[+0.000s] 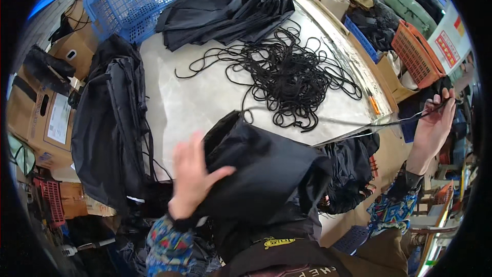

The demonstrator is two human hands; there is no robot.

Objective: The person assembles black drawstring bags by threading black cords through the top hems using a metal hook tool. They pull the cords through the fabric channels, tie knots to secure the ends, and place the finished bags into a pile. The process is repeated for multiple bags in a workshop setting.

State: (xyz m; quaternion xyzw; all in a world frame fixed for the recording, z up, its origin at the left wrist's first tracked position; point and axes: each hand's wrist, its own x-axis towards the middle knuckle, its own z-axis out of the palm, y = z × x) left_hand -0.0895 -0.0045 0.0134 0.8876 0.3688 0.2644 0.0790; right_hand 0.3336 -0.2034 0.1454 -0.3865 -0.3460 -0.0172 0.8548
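A piece of black fabric [266, 166], perhaps a bag or cover, lies over the near edge of the table and my lap. At its left edge my left hand [190, 172] is open, thumb and fingers spread and slightly blurred; whether it touches the cloth I cannot tell. Far out to the right, my right hand [436, 120] is raised with its fingers closed on a black cord [397, 121]. That cord stretches taut toward the fabric, with a thin pale, shiny line beside it. A tangled heap of black cord [289, 74] covers the middle of the table.
The white tabletop [169, 92] also carries folded black cloth [230, 13] and a blue basket [146, 0] at the back. More black fabric [110, 128] hangs at the left. An orange pen-like object [374, 104] lies by the right edge. Cardboard boxes [54, 123] and an orange crate [416, 54] stand around.
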